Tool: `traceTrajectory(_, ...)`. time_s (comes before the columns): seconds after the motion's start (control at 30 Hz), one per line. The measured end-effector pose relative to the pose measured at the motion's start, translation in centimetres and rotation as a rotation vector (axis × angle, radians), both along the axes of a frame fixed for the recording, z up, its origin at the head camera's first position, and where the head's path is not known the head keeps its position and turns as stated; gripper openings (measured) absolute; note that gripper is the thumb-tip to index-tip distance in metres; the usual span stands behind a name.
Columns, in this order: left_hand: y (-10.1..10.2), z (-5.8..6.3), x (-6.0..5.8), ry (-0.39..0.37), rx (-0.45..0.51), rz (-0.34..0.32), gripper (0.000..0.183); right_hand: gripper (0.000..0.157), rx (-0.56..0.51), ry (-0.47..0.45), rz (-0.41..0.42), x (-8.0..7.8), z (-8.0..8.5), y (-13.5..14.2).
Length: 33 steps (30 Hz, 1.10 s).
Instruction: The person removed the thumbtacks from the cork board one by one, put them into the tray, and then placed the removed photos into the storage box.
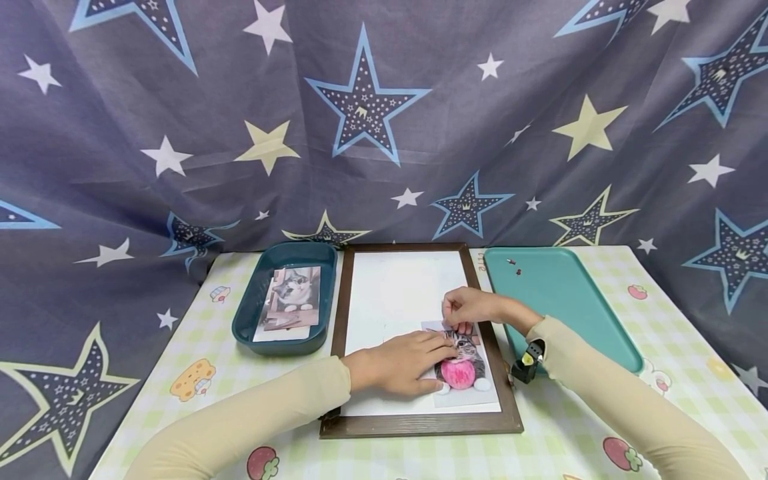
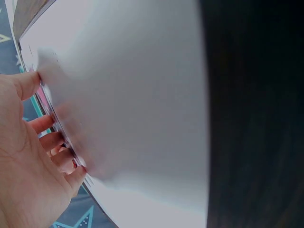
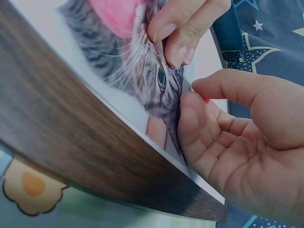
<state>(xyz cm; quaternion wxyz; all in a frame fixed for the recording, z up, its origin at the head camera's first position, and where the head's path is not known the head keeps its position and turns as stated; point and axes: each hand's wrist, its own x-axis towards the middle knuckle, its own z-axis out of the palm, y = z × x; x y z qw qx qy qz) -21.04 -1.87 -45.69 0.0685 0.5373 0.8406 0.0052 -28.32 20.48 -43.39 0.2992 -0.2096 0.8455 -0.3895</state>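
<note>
A cat photo [image 1: 474, 395] with a pink ball lies on the white board [image 1: 396, 287], at its lower right inside a brown wooden frame [image 1: 420, 425]. My left hand [image 1: 408, 363] rests flat on the photo's left part, fingers stretched over the cat. At the photo's upper edge, my right hand [image 1: 471, 307] pinches a small red push pin [image 3: 207, 100] between thumb and forefinger. Only a bit of the pin's red shows; its point is hidden. In the right wrist view, the left fingertips [image 3: 179, 56] press beside the cat's eye.
Left of the frame stands a dark blue bin [image 1: 245, 320] holding another cat photo [image 1: 300, 310] on top of other prints. A green tray [image 1: 576, 300] lies to the right, with red push pins [image 1: 519, 271] near its far left corner. A checked cloth [image 1: 288, 400] covers the table.
</note>
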Motion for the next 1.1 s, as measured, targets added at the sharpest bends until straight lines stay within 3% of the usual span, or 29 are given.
traceTrajectory(0.37,-0.03,0.06,0.04,-0.005,0.012,0.000,0.061,0.008,-0.022,0.000,0.039,0.00,0.04,0.00)
traceTrajectory(1.1,-0.07,0.09,0.12,-0.010,0.008,0.002,0.062,0.008,-0.020,-0.002,0.008,-0.08,-0.33,-0.02)
